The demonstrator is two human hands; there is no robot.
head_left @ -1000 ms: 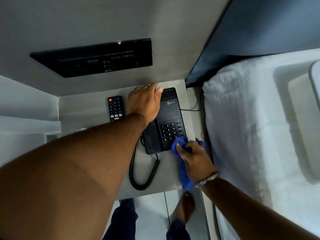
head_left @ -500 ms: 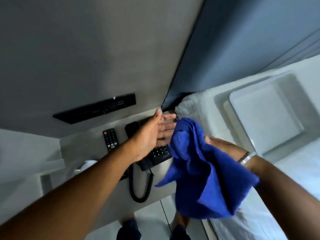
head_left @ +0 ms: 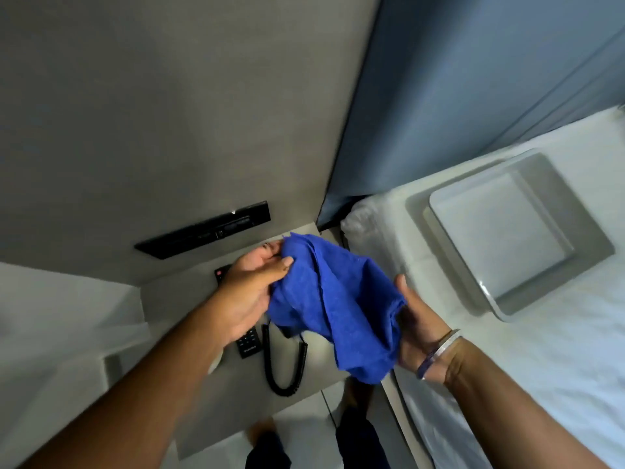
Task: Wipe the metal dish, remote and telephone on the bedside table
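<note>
We grasp the nubby, crumpled blue cloth (head_left: 334, 306) with left hand (head_left: 250, 292) at nine o'clock and right hand (head_left: 419, 330) at three o'clock, above the coiled black cord (head_left: 284, 374).

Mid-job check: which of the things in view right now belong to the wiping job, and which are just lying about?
Part of the job:
- blue cloth, held by left hand and right hand
- remote
- telephone, only its coiled cord shows
- bedside table

Just lying about:
- grey tray on the bed
- black wall panel
</note>
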